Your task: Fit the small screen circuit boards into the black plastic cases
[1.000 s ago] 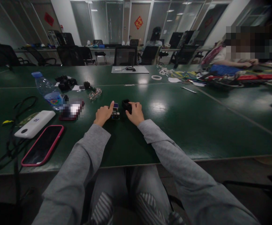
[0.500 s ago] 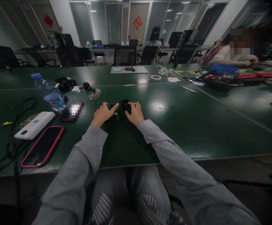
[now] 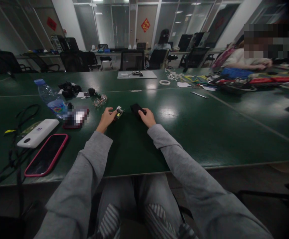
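My left hand [image 3: 107, 119] is closed on a small circuit board [image 3: 119, 113], its light and yellow parts facing up and its right edge free of my fingers. To the right of it, my right hand [image 3: 147, 117] grips a black plastic case [image 3: 136, 110] from its right side. A narrow gap of green tabletop separates the board from the case. Part of each item is hidden under my fingers.
A pink-cased phone [image 3: 47, 155], a white power bank [image 3: 38, 133], a plastic bottle [image 3: 50, 99] and black cables lie on the left. Eyeglasses [image 3: 100, 100] sit beyond my left hand. Farther right are a wrench [image 3: 199, 95], a white ring [image 3: 164, 82] and a seated person [image 3: 244, 59].
The circuit board has been tilted and turned in my left hand, so its component side now shows. My right hand has turned the black case over, and its open hollow no longer shows.
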Available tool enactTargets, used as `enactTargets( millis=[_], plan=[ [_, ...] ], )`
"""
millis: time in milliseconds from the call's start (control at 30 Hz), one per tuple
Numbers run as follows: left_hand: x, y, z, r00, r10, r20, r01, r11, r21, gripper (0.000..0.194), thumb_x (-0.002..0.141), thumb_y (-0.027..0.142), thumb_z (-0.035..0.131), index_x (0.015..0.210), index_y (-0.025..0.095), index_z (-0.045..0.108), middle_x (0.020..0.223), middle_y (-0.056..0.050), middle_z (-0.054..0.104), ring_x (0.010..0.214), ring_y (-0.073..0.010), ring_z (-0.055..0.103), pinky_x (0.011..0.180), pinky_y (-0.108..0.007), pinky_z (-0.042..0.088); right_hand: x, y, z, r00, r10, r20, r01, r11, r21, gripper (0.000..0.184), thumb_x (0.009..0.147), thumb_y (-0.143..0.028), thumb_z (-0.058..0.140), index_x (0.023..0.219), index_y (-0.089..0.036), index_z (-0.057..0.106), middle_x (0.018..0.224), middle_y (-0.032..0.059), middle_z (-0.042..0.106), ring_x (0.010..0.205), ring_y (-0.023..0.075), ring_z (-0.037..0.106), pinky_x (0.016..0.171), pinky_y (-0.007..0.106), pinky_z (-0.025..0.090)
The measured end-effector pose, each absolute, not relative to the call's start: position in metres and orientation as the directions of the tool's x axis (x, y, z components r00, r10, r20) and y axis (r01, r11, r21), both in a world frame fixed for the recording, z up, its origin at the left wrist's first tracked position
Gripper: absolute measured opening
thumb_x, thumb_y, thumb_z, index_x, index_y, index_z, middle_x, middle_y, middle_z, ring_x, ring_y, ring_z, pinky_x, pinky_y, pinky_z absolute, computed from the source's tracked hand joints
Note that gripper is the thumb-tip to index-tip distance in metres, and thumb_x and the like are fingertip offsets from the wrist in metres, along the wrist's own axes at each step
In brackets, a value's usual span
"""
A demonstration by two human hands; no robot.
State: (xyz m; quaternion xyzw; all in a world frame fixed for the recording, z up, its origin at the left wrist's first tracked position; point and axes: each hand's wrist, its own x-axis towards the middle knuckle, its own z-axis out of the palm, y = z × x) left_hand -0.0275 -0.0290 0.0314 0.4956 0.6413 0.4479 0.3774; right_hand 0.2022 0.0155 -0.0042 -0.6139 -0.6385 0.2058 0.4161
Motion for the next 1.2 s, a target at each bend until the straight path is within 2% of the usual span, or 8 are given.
enactTargets(
  millis=[133, 300, 400, 533, 700, 833, 1000, 1200],
  plan=[
    [-0.031, -0.026, 0.026, -0.253, 0.962, 0.103, 0.470, 0.030, 0.882, 0.036, 0.089, 0.032, 0.059, 0.122, 0.017, 0.057, 0.110, -0.013, 0.069, 0.096, -0.0223, 0.067, 0.086, -0.035, 0.050, 0.204, 0.015, -0.008, 0.063, 0.932, 0.358, 0.710, 0.210, -0.672, 0.036, 0.087, -0.043, 0.056, 0.109, -0.017, 0.066, 0.109, 0.0148, 0.065, 0.110, 0.0294, 0.056, 0.097, 0.051, 0.043],
    [-0.039, -0.017, 0.018, -0.235, 0.961, 0.144, 0.569, 0.016, 0.822, 0.035, 0.090, 0.033, 0.056, 0.119, 0.015, 0.059, 0.107, -0.014, 0.070, 0.099, -0.0224, 0.065, 0.091, -0.037, 0.047, 0.205, 0.018, -0.012, 0.066, 0.914, 0.399, 0.684, 0.250, -0.685, 0.034, 0.088, -0.044, 0.053, 0.107, -0.017, 0.063, 0.104, 0.0132, 0.065, 0.104, 0.0273, 0.056, 0.095, 0.050, 0.043],
    [-0.040, -0.015, 0.015, -0.220, 0.967, 0.131, 0.569, 0.018, 0.822, 0.042, 0.089, 0.042, 0.057, 0.120, 0.014, 0.057, 0.105, -0.015, 0.069, 0.096, -0.0222, 0.065, 0.090, -0.038, 0.047, 0.204, 0.017, -0.009, 0.098, 0.907, 0.410, 0.681, 0.239, -0.692, 0.038, 0.090, -0.047, 0.050, 0.109, -0.017, 0.061, 0.103, 0.0136, 0.063, 0.105, 0.0279, 0.055, 0.094, 0.049, 0.043],
    [-0.038, -0.017, 0.014, -0.158, 0.976, 0.148, 0.619, -0.019, 0.785, 0.064, 0.080, 0.056, 0.064, 0.125, 0.011, 0.053, 0.113, -0.018, 0.065, 0.100, -0.0255, 0.064, 0.090, -0.038, 0.048, 0.201, 0.009, -0.005, 0.058, 0.870, 0.489, 0.709, 0.309, -0.634, 0.047, 0.086, -0.053, 0.057, 0.114, -0.015, 0.060, 0.112, 0.0161, 0.058, 0.109, 0.0301, 0.051, 0.095, 0.049, 0.043],
    [-0.038, -0.019, 0.014, -0.093, 0.975, 0.202, 0.720, -0.074, 0.690, 0.069, 0.073, 0.047, 0.073, 0.125, 0.008, 0.051, 0.125, -0.022, 0.058, 0.111, -0.0282, 0.059, 0.095, -0.038, 0.046, 0.197, 0.001, -0.005, -0.084, 0.838, 0.539, 0.769, 0.398, -0.499, 0.055, 0.075, -0.040, 0.072, 0.120, -0.013, 0.058, 0.119, 0.0175, 0.054, 0.114, 0.0324, 0.047, 0.095, 0.049, 0.044],
    [-0.040, -0.019, 0.013, -0.100, 0.980, 0.172, 0.713, -0.051, 0.700, 0.063, 0.074, 0.042, 0.073, 0.125, 0.012, 0.051, 0.124, -0.019, 0.058, 0.111, -0.0267, 0.059, 0.096, -0.039, 0.046, 0.199, 0.005, -0.005, -0.066, 0.863, 0.500, 0.718, 0.389, -0.577, 0.042, 0.081, -0.031, 0.065, 0.119, -0.014, 0.060, 0.115, 0.0148, 0.061, 0.111, 0.0284, 0.053, 0.098, 0.047, 0.044],
    [-0.039, -0.020, 0.014, -0.103, 0.981, 0.161, 0.698, -0.044, 0.715, 0.063, 0.074, 0.041, 0.073, 0.125, 0.012, 0.050, 0.124, -0.019, 0.058, 0.111, -0.0272, 0.059, 0.096, -0.039, 0.045, 0.209, 0.017, -0.001, 0.108, 0.943, 0.315, 0.585, 0.195, -0.787, 0.029, 0.092, -0.034, 0.050, 0.103, -0.014, 0.068, 0.105, 0.0123, 0.069, 0.101, 0.0240, 0.062, 0.096, 0.041, 0.045],
    [-0.039, -0.020, 0.016, -0.091, 0.980, 0.176, 0.735, -0.053, 0.676, 0.059, 0.076, 0.042, 0.071, 0.123, 0.013, 0.051, 0.123, -0.018, 0.061, 0.112, -0.0272, 0.060, 0.096, -0.039, 0.046, 0.215, 0.023, -0.003, 0.248, 0.898, 0.364, 0.643, 0.129, -0.755, 0.028, 0.090, -0.036, 0.048, 0.096, -0.016, 0.067, 0.102, 0.0140, 0.065, 0.106, 0.0273, 0.056, 0.100, 0.049, 0.039]
  ],
)
